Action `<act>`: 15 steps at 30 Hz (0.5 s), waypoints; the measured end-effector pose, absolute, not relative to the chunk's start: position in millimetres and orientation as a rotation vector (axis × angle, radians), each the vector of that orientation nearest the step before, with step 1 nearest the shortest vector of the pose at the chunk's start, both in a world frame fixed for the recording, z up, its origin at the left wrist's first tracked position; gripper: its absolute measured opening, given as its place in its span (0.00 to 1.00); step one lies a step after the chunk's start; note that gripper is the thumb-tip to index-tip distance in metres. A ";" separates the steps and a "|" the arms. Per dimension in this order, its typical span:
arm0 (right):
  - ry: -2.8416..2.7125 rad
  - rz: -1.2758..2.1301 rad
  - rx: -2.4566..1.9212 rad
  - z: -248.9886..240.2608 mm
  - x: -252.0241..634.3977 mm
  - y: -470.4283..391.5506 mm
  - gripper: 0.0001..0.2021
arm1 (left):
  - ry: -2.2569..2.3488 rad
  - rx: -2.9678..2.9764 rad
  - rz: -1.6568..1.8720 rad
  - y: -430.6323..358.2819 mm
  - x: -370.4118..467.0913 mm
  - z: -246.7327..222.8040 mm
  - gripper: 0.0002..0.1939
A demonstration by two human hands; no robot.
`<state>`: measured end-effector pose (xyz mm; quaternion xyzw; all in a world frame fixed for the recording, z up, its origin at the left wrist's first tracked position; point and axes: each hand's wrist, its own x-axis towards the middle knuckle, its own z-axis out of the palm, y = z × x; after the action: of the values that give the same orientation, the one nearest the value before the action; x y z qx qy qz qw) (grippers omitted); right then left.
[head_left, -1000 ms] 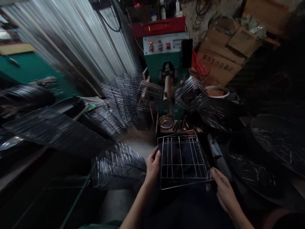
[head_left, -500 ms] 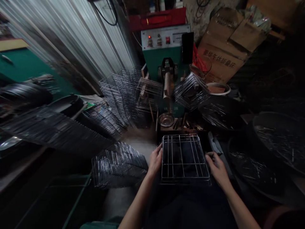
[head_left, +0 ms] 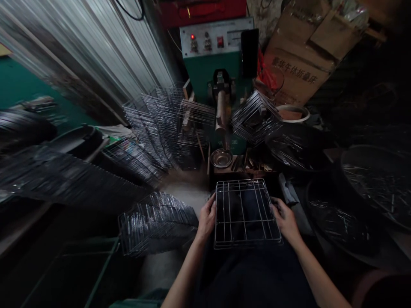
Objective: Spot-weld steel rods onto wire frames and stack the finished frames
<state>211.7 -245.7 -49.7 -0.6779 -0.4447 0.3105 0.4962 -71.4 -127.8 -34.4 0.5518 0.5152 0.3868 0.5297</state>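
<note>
A wire rack (head_left: pixel 243 221) of thin metal rods, box-like with crossing bars, sits over my lap. My left hand (head_left: pixel 206 218) grips its left side, with the fingers partly hidden behind the wires. On the opposite side, my right hand (head_left: pixel 285 217) has its bent fingers closed on the right edge. Beyond the rack stands a green machine (head_left: pixel 199 70) with a grey control panel (head_left: pixel 231 42) and a lit red lamp. A round metal dish (head_left: pixel 221 158) lies below the machine's arm (head_left: pixel 221 109).
Stacked wire racks (head_left: pixel 157 224) stand left of my hands, with more racks (head_left: pixel 150 128) behind. Dark basins (head_left: pixel 337 231) holding thin metal rods are at the right. A cardboard box (head_left: pixel 298 60) leans at the back right.
My right hand has moved in to the left and now holds the rack's right edge. My left hand stays on the left side. The whole view has shifted slightly.
</note>
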 end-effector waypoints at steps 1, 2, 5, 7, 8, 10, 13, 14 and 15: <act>-1.085 0.745 -1.655 -50.5 211.8 -246.5 0.19 | 1.241 1.389 0.893 -128.3 -73.0 -36.0 0.30; -1.091 0.738 -1.665 -51.1 211.8 -247.2 0.19 | 1.246 1.451 0.862 -128.6 -74.7 -37.2 0.30; -1.105 0.718 -1.687 -50.9 211.8 -247.7 0.19 | 1.268 1.596 0.765 -127.5 -79.8 -38.5 0.29; -1.125 0.709 -1.707 -49.0 212.5 -246.6 0.20 | 1.308 1.670 0.677 -124.4 -82.8 -37.7 0.28; -1.148 0.704 -1.718 -47.6 213.3 -245.7 0.20 | 1.324 1.696 0.633 -122.4 -84.4 -37.2 0.28; -1.218 0.692 -1.736 -44.2 215.6 -243.8 0.22 | 1.284 1.726 0.582 -118.2 -88.0 -36.7 0.30; -1.329 0.690 -1.765 -40.3 219.9 -241.4 0.24 | 1.117 1.735 0.594 -114.2 -92.8 -38.7 0.36; -1.354 0.688 -1.781 -39.7 221.3 -240.9 0.24 | 1.092 1.725 0.606 -113.9 -93.6 -40.0 0.37; -1.380 0.684 -1.795 -39.6 222.6 -240.3 0.25 | 1.095 1.713 0.615 -114.2 -93.6 -41.3 0.37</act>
<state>222.6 -240.3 -39.6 -0.7024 -0.5400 0.2679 0.3786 -93.6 -114.2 -41.3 0.7042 0.4503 0.2531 0.4872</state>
